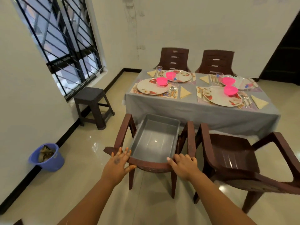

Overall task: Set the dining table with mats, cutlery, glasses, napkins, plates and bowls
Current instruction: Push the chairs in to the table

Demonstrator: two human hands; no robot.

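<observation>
The dining table [203,111] under a grey cloth carries several place settings: floral mats, floral plates [152,86], pink bowls [161,81], glasses [159,71], cutlery [172,90] and folded yellow napkins [184,92]. In front of it stands a brown plastic chair [152,164] with an empty grey tub [154,140] on its seat. My left hand [119,161] rests with spread fingers on the top of the chair's back at its left. My right hand [183,164] grips the chair's back at its right, fingers curled over the edge.
A second brown chair [235,158] stands to the right, touching the first. Two more chairs [174,60] stand beyond the table. A dark stool [92,103] is under the barred window. A blue bucket [47,157] sits by the left wall. A dark doorway is at right.
</observation>
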